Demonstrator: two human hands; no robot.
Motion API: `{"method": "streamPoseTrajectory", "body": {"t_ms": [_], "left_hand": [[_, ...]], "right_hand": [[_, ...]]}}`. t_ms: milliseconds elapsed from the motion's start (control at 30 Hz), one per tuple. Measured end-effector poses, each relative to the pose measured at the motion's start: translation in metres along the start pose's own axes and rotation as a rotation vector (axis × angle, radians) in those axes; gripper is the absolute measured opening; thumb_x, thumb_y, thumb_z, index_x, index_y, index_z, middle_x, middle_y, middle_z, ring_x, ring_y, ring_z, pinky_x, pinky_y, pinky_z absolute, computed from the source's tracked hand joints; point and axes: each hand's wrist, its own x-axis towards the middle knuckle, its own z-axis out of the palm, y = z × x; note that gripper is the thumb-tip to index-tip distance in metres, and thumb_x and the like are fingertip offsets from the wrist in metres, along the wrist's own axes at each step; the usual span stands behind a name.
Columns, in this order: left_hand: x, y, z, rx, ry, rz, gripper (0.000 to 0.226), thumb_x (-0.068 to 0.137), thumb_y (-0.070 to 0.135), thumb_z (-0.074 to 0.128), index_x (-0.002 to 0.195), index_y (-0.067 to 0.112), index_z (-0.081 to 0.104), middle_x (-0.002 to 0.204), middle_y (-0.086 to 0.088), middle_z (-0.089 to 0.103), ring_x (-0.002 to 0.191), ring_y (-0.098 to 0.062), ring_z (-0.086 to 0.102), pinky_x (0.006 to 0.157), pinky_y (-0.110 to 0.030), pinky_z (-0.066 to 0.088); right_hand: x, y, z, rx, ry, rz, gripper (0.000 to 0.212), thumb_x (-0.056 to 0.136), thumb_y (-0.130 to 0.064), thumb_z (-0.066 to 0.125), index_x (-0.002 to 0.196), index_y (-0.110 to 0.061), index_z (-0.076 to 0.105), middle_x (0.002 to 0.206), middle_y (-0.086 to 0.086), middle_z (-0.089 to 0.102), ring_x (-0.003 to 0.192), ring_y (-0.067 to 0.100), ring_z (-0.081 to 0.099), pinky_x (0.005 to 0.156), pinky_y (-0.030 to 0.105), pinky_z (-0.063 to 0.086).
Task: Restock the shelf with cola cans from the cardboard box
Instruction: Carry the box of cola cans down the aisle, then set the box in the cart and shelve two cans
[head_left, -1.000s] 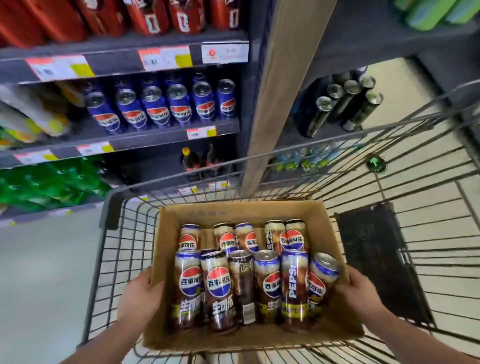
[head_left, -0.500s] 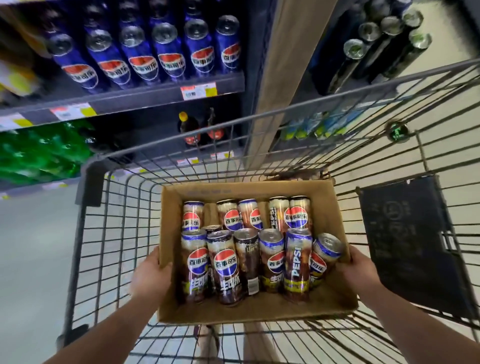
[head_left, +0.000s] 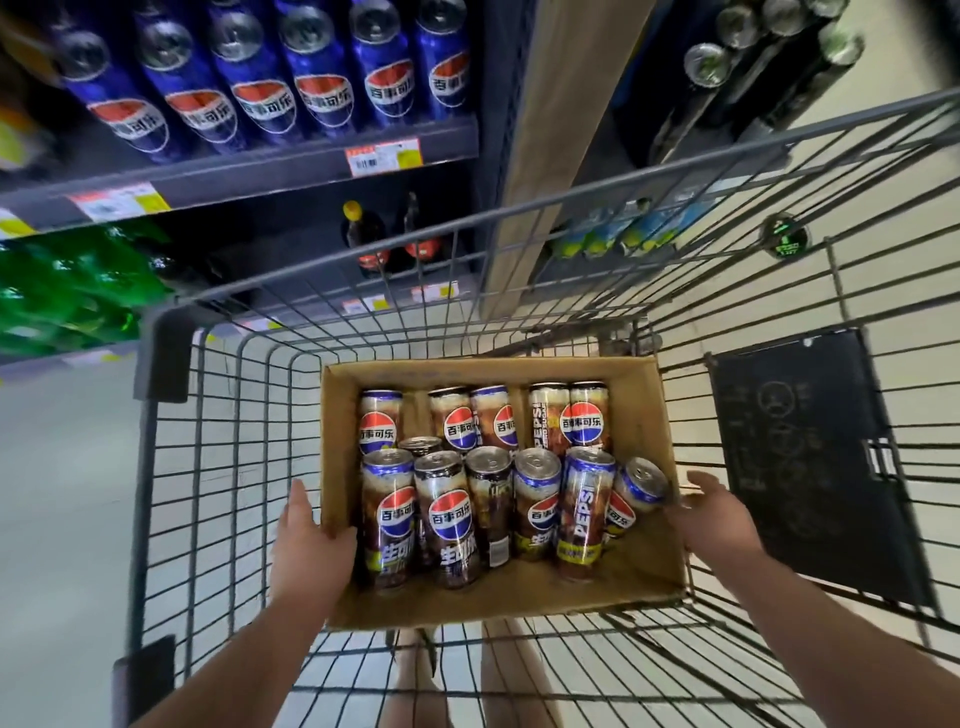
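Note:
An open cardboard box (head_left: 519, 592) sits low inside a wire shopping cart (head_left: 218, 467). It holds several tall brown-and-blue cola cans (head_left: 452, 525); most stand upright and one at the right leans outward. My left hand (head_left: 311, 540) grips the box's left wall with the thumb hooked over the rim. On the opposite side, my right hand (head_left: 719, 519) is pressed against the right wall. Beyond the cart, a shelf (head_left: 249, 176) carries a row of blue cola cans (head_left: 322, 98).
Green bottles (head_left: 67, 291) fill the lower left shelf. A wooden post (head_left: 561, 130) splits the shelving, with dark cans (head_left: 737, 78) to its right. A black panel (head_left: 810, 457) hangs on the cart's right side. My legs show through the cart floor.
The box, with both hands on its sides, has gone lower into the cart. The view has tilted down, so the shelves now sit higher in the frame.

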Motion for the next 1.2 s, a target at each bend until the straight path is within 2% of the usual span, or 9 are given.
{"method": "streamPoseTrajectory", "body": {"t_ms": [100,167,267,367,533,600,733,933,1200], "left_hand": [[-0.029,0.007,0.0,-0.028,0.129,0.176,0.064,0.075,0.007,0.064,0.136,0.011,0.042,0.128,-0.016,0.05,0.119,-0.035,0.046,0.099,-0.05,0.041],[-0.047,0.011,0.007,-0.064,0.025,0.283,0.049,0.076,0.013,0.065,0.123,0.018,0.054,0.118,-0.007,0.055,0.112,-0.029,0.052,0.096,-0.048,0.046],[-0.065,0.022,0.027,-0.144,-0.231,0.169,0.054,0.077,0.013,0.068,0.129,0.017,0.05,0.121,-0.002,0.051,0.117,-0.022,0.05,0.1,-0.039,0.043],[-0.061,0.029,0.052,-0.25,-0.33,0.063,0.059,0.075,0.009,0.071,0.129,0.014,0.047,0.114,0.0,0.059,0.104,-0.017,0.055,0.084,-0.03,0.045],[-0.043,0.033,0.077,-0.285,-0.255,-0.117,0.072,0.075,0.012,0.073,0.137,0.013,0.037,0.132,-0.008,0.054,0.115,-0.023,0.054,0.094,-0.036,0.045],[-0.041,0.034,0.084,-0.296,-0.228,-0.129,0.068,0.075,0.015,0.073,0.134,0.012,0.039,0.127,-0.007,0.056,0.099,-0.017,0.057,0.084,-0.031,0.046],[-0.034,0.033,0.099,-0.318,-0.144,-0.162,0.074,0.069,0.022,0.079,0.131,0.011,0.041,0.127,-0.01,0.056,0.114,-0.029,0.055,0.098,-0.039,0.044],[-0.026,0.029,0.109,-0.257,-0.063,-0.172,0.073,0.065,0.026,0.081,0.125,0.006,0.046,0.125,-0.018,0.055,0.111,-0.035,0.055,0.098,-0.046,0.047],[-0.036,0.027,0.105,-0.43,-0.156,-0.15,0.066,0.071,0.016,0.077,0.126,0.013,0.039,0.108,-0.003,0.056,0.095,-0.019,0.051,0.085,-0.031,0.042]], "right_hand": [[-0.028,-0.006,-0.003,0.042,0.039,-0.05,0.045,0.083,-0.022,0.06,0.127,-0.017,0.049,0.123,0.013,0.056,0.104,0.031,0.059,0.09,0.047,0.051],[-0.047,-0.009,0.002,0.042,-0.047,-0.096,0.041,0.082,-0.022,0.063,0.121,-0.019,0.052,0.12,0.01,0.057,0.1,0.026,0.059,0.09,0.044,0.05],[-0.064,-0.012,0.019,0.057,-0.171,-0.115,0.042,0.079,-0.02,0.069,0.118,-0.021,0.055,0.119,0.005,0.062,0.102,0.02,0.058,0.093,0.036,0.047],[-0.059,-0.017,0.042,0.088,-0.221,-0.066,0.057,0.079,-0.021,0.07,0.13,-0.014,0.046,0.126,0.006,0.058,0.114,0.023,0.055,0.095,0.032,0.042],[-0.037,-0.018,0.079,0.24,-0.138,0.046,0.065,0.074,-0.018,0.075,0.129,-0.011,0.042,0.127,0.009,0.059,0.116,0.028,0.056,0.098,0.037,0.043],[-0.033,-0.016,0.09,0.284,-0.077,0.09,0.069,0.071,-0.02,0.078,0.127,-0.01,0.039,0.128,0.011,0.055,0.116,0.03,0.056,0.097,0.038,0.043],[-0.033,-0.013,0.103,0.264,0.065,0.078,0.074,0.064,-0.026,0.083,0.124,-0.011,0.042,0.125,0.011,0.053,0.118,0.031,0.052,0.099,0.043,0.043],[-0.032,-0.009,0.111,0.418,0.098,0.077,0.069,0.063,-0.026,0.084,0.12,-0.012,0.049,0.122,0.008,0.054,0.112,0.026,0.056,0.1,0.043,0.046],[-0.03,-0.007,0.123,0.543,0.047,0.231,0.078,0.051,-0.042,0.084,0.115,-0.021,0.046,0.111,0.005,0.062,0.103,0.03,0.061,0.085,0.052,0.054]]}}
